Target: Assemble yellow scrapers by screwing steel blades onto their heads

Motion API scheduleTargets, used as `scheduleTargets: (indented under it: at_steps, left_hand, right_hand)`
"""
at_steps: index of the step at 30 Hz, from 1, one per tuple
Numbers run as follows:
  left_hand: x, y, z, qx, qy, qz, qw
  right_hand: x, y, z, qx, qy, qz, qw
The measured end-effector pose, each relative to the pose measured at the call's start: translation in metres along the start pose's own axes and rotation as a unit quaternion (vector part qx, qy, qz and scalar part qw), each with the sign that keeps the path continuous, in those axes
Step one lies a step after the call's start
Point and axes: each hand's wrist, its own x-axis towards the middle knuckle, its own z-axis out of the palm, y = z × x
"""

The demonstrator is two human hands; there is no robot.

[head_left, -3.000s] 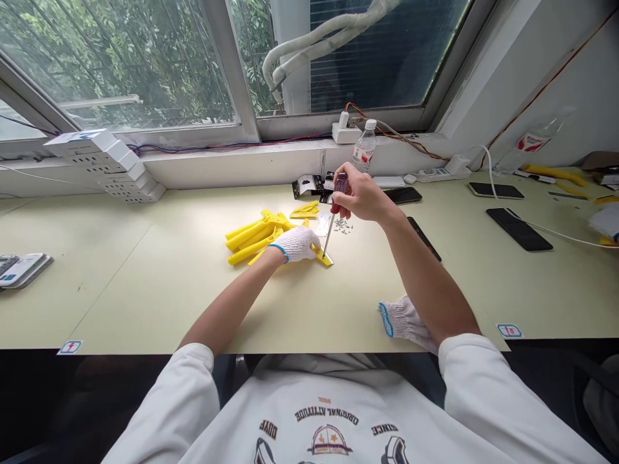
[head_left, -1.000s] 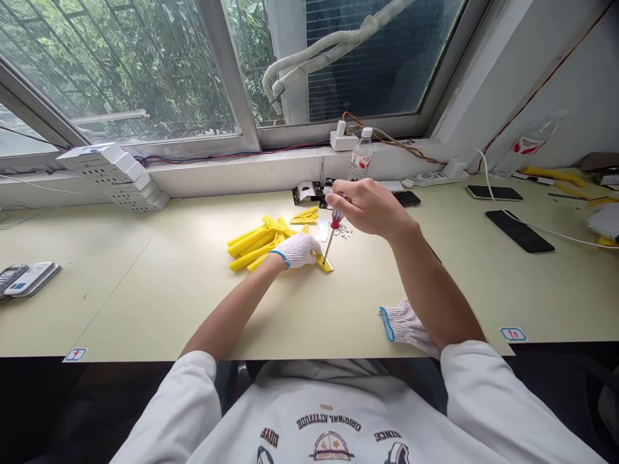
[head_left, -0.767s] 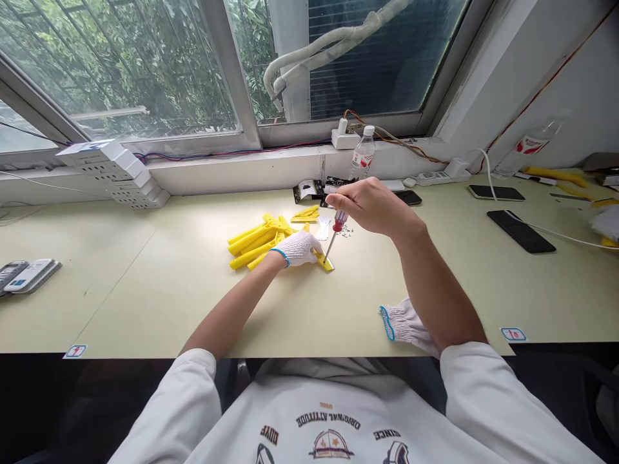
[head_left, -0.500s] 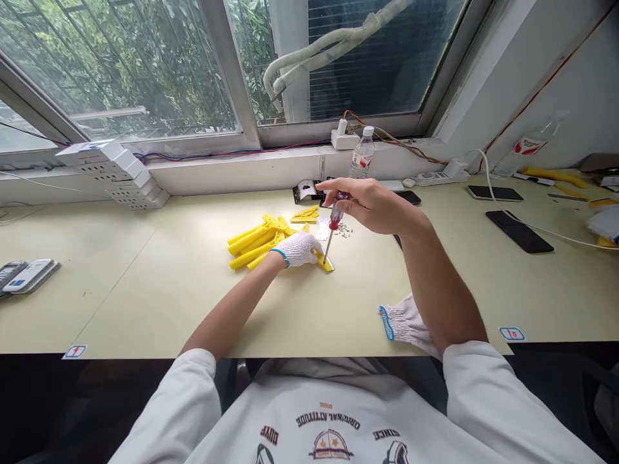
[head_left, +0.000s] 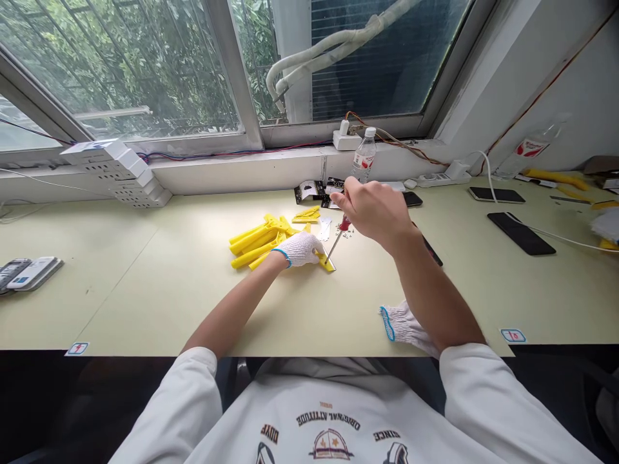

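My left hand, in a white knitted glove, is closed on a yellow plastic scraper and holds its flat head against the table. My bare right hand wraps round the handle of a screwdriver. Only the red collar of that handle shows below my fingers. The slanting shaft meets the scraper's head with its tip. Several yellow scrapers lie heaped left of the glove. Beyond it are smaller yellow pieces and a thin white sheet. Loose small screws lie partly behind the screwdriver.
An empty white glove lies beneath my right forearm. Black-and-white packets and a water bottle stand at the back. Phones and a white cable are to the right. White boxes are stacked at the left.
My right hand has turned and shifted right, so its fingers now cover the screwdriver's handle. The screwdriver leans further right, its tip still on the scraper. My left hand has hardly moved.
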Motion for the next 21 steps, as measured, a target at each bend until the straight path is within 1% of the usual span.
scheduleTargets:
  at_steps: [1, 3, 5, 7, 9, 10, 11, 12, 14, 15, 16, 17, 18, 21]
  left_hand:
    - [0.000, 0.000, 0.000, 0.000, -0.002, 0.001, 1.000]
    - [0.000, -0.001, 0.000, -0.001, -0.003, 0.005, 1.000]
    - [0.000, 0.000, -0.001, 0.000, -0.003, 0.009, 1.000]
    - [0.000, 0.000, -0.001, 0.003, -0.004, 0.013, 1.000]
    - [0.000, 0.000, -0.002, 0.006, -0.004, 0.013, 1.000]
    - [0.000, 0.000, -0.002, 0.007, -0.003, 0.012, 1.000]
    - [0.000, 0.001, -0.002, 0.008, -0.002, 0.011, 1.000]
    - [0.000, 0.001, -0.002, 0.008, 0.000, 0.009, 1.000]
    - [0.000, 0.001, -0.002, 0.006, 0.001, 0.010, 1.000]
    - [-0.001, 0.001, -0.002, 0.006, 0.002, 0.012, 1.000]
    - [-0.001, 0.002, -0.002, 0.005, 0.003, 0.014, 1.000]
    - [-0.001, 0.002, -0.002, 0.003, 0.004, 0.015, 1.000]
    - [-0.002, 0.002, -0.001, 0.001, 0.004, 0.015, 1.000]
    - [-0.002, 0.001, -0.001, -0.005, 0.002, 0.013, 1.000]
  right_hand:
    - [0.000, 0.004, -0.004, 0.007, -0.023, -0.015, 1.000]
    - [0.000, 0.011, -0.012, 0.066, -0.069, -0.076, 0.992]
    - [0.001, 0.015, -0.020, 0.159, -0.107, -0.144, 0.971]
    - [0.002, 0.016, -0.024, 0.245, -0.143, -0.190, 0.940]
    - [0.002, 0.012, -0.023, 0.283, -0.173, -0.222, 0.917]
    - [0.003, 0.010, -0.021, 0.282, -0.177, -0.229, 0.915]
    - [0.003, 0.007, -0.018, 0.266, -0.170, -0.225, 0.922]
    - [0.003, 0.003, -0.014, 0.236, -0.148, -0.207, 0.938]
    - [0.002, -0.002, -0.007, 0.148, -0.070, -0.136, 0.977]
    - [0.002, -0.004, -0.004, 0.102, -0.033, -0.102, 0.989]
    - [0.002, -0.004, -0.002, 0.067, -0.012, -0.083, 0.994]
    - [0.002, -0.004, -0.001, 0.052, -0.011, -0.084, 0.995]
    - [0.002, -0.002, -0.001, 0.056, -0.028, -0.100, 0.993]
    - [0.003, 0.006, -0.004, 0.128, -0.099, -0.172, 0.972]
